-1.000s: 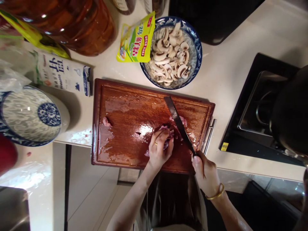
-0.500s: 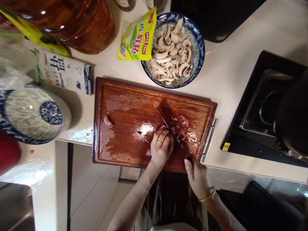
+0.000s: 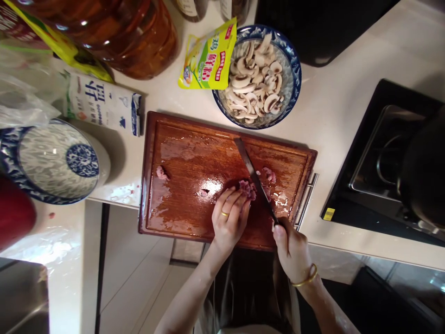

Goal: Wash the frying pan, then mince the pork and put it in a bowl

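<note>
On the wet wooden cutting board (image 3: 187, 162), my left hand (image 3: 227, 215) has its fingers curled and pressed on a piece of raw meat (image 3: 247, 189). My right hand (image 3: 292, 246) grips the handle of a kitchen knife (image 3: 255, 176), whose blade slants across the board just right of that meat. Cut meat bits (image 3: 269, 175) lie beyond the blade, partly hidden by it. A small meat scrap (image 3: 162, 173) rests near the board's left side, and another scrap (image 3: 204, 192) sits left of my fingers.
A blue-rimmed bowl of sliced mushrooms (image 3: 255, 83) stands behind the board, with a yellow seasoning packet (image 3: 208, 60) leaning over its rim. To the left are a salt bag (image 3: 104, 104), a patterned bowl (image 3: 45, 155) and a large amber jug (image 3: 139, 41). A black stove (image 3: 375, 153) is at the right.
The knife has shifted right, away from my left fingers, and its blade now shows its flat side. More of the meat under my left fingertips is visible. The whole view has shifted slightly.
</note>
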Demonstrator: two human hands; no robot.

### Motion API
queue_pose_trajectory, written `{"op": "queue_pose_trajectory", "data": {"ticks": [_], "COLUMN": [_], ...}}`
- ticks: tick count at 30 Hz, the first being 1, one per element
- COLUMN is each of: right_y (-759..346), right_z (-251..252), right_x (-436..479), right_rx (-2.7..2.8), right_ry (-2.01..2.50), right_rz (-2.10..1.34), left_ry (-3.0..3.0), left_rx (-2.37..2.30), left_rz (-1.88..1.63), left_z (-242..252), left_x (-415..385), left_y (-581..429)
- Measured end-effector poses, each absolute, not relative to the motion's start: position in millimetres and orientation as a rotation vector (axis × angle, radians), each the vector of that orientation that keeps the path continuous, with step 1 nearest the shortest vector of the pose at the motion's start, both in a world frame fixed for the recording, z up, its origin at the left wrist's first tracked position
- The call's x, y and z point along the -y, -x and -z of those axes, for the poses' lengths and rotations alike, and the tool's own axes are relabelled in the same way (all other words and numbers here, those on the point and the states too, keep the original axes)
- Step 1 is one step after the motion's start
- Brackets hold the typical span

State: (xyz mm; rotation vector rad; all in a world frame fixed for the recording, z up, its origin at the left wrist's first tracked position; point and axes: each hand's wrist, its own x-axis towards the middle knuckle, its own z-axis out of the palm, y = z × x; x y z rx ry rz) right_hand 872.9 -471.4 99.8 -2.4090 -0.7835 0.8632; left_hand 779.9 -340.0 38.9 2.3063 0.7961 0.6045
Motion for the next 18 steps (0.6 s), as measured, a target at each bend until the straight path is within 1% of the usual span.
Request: {"op": "queue_pose_trajectory", "data": {"ticks": [3,10,14,18], "right_y": [-867.3,-859.9,-858.5,-859.7], "right_z": [-102.0,-98.7,-100.7,-91.9], "right_x": [480.4,484.5,488.5,476.2], "right_rx": [0.859,0.912,0.927,0.953], "right_ry": [2.441,2.510,2.536,2.565], "right_rz": [-0.875,-0.835,-0.842,-0.784], "left_ry": [-2.307,-2.310,-2.343,-2.357], "left_rx": [-0.873,-0.841,-0.780,-0.768], "left_rz": [-0.573,-0.616,-0.601,-0.580], "left_z": [-38.7,-25.4,-25.0,-26.6], "left_x": [339.6,344.5,342.0,339.3], "left_y": [-783.1,-787.0,-790.3,-793.8]}}
